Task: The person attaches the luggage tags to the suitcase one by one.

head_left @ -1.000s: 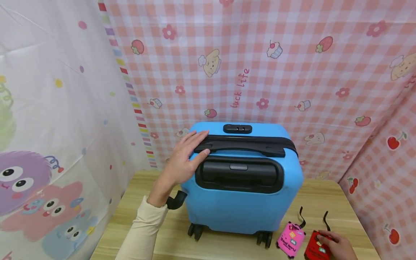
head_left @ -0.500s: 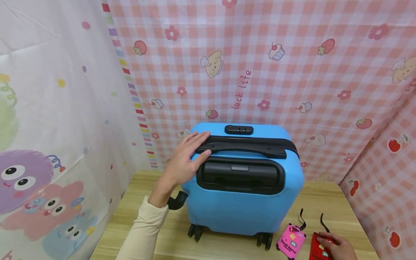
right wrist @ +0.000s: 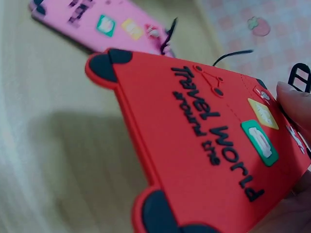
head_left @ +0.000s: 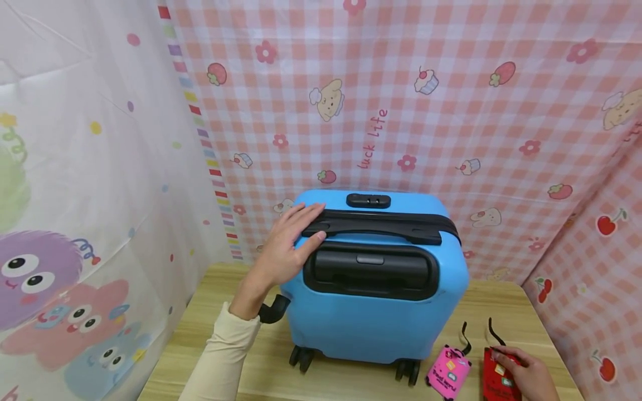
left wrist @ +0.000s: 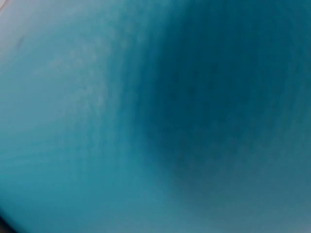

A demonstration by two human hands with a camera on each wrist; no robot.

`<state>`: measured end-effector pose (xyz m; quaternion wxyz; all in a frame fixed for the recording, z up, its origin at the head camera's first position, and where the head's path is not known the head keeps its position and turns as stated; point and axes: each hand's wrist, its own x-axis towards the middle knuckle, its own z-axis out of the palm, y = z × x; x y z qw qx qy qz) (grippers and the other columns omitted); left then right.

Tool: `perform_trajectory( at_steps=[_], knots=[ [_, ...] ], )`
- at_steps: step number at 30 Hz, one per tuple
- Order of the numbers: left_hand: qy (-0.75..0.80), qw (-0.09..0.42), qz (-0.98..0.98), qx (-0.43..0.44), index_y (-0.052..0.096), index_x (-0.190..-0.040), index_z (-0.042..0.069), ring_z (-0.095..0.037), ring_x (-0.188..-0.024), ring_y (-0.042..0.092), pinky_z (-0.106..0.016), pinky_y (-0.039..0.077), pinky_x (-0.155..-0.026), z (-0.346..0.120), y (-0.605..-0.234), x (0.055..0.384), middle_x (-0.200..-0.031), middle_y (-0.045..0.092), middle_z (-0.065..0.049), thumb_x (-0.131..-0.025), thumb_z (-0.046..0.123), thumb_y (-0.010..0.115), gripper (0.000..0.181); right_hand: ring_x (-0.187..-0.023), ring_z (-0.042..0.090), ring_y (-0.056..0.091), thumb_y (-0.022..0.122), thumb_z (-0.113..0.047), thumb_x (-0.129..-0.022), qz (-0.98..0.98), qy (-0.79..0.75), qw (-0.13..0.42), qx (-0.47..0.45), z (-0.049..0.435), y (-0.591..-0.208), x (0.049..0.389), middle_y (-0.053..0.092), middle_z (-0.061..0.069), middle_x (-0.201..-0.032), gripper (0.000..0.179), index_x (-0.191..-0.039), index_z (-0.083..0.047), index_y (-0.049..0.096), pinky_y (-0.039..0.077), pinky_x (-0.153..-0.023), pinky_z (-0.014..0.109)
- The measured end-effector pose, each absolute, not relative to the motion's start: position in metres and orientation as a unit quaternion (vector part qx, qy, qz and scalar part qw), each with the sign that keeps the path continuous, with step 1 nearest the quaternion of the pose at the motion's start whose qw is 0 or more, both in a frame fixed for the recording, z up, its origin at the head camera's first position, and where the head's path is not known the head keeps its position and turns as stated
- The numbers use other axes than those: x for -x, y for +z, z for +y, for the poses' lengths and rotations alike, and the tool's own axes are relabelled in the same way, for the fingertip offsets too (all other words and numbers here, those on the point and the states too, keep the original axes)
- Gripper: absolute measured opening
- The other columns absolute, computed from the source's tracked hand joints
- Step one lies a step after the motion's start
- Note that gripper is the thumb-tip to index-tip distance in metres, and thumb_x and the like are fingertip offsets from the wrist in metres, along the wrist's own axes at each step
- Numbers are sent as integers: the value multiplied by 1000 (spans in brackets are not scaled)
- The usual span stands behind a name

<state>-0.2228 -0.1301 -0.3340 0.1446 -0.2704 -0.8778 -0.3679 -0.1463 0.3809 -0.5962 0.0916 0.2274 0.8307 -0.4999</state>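
A light blue suitcase [head_left: 366, 328] stands upright on its wheels, with a black carry handle [head_left: 371, 225] across its top. My left hand [head_left: 288, 242] rests on the top left corner, fingers straight over the handle's left end; its wrist view is filled by blurred blue shell. At the lower right my right hand [head_left: 534, 376] pinches a red luggage tag [right wrist: 194, 141] by its strap end, thumb on the face. "Travel World" is lettered on it, and the right wrist view has it tilted above the table. A pink luggage tag [head_left: 448, 372] lies just left of it.
The wooden table [head_left: 200, 334] runs beneath everything. A pink checked cloth [head_left: 441, 117] hangs close behind the suitcase, and a white printed cloth [head_left: 135, 184] hangs at the left. A black bent piece [head_left: 274, 309] juts from the suitcase's left side.
My right hand has shifted slightly right with the red luggage tag, whose strap now stands further left and more upright. My left hand keeps its place on the suitcase.
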Motion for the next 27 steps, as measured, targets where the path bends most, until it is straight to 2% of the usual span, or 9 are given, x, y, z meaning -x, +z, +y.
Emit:
perform_trajectory(
  at_steps=[3,8,10,11,16,17,23,27],
  knots=[
    [-368,147,-877,271,41,-152,22,-25,-149,22,-56,14,-120,-130,-334,223,-157,40,-2,-101,36,51,54,-72,13,64,75,-50,-84,840,-490,65,-224,378,-584,148,72,2,-99,47,-113,-14,75,55,-63,33],
    [-370,146,-876,272,42,-152,22,-24,-149,22,-56,14,-120,-130,-333,223,-157,40,-1,-101,36,51,54,-70,13,65,73,-45,-88,817,-528,41,-228,372,-560,149,68,-13,-89,9,-97,-42,72,56,-62,34],
    [-371,145,-875,273,42,-152,22,-24,-150,22,-57,14,-120,-130,-333,223,-157,40,-2,-101,36,51,54,-69,13,64,72,-45,-89,814,-536,31,-223,369,-551,149,66,-17,-84,6,-93,-46,69,56,-62,34],
    [-372,145,-875,273,42,-152,22,-24,-150,22,-57,14,-120,-130,-333,224,-157,40,-2,-101,36,51,53,-69,12,64,72,-45,-89,813,-540,24,-218,368,-546,149,64,-20,-83,6,-95,-45,70,56,-62,33],
    [-374,145,-874,273,42,-152,22,-26,-150,22,-58,14,-119,-129,-333,224,-156,40,-3,-101,36,52,54,-69,6,61,72,-50,-87,841,-507,-24,-189,362,-525,151,64,-25,-80,37,-112,-23,75,53,-60,28],
    [-375,145,-874,273,43,-152,22,-26,-150,22,-58,14,-119,-129,-333,224,-156,40,-3,-101,36,52,54,-69,5,61,71,-49,-88,841,-507,-30,-185,361,-520,152,64,-26,-80,39,-114,-21,75,53,-60,28],
    [-376,142,-874,273,43,-151,21,-27,-149,22,-59,14,-119,-130,-333,224,-156,40,-4,-101,36,53,53,-64,6,62,71,-39,-91,823,-542,-64,-157,355,-497,155,65,-25,-78,16,-104,-32,76,53,-56,28],
    [-376,142,-875,272,44,-151,22,-26,-150,22,-59,14,-119,-130,-333,224,-157,40,-3,-101,36,52,53,-62,7,62,71,-30,-93,800,-579,-88,-132,349,-475,156,67,-19,-77,10,-101,-29,76,53,-54,26]
  ],
)
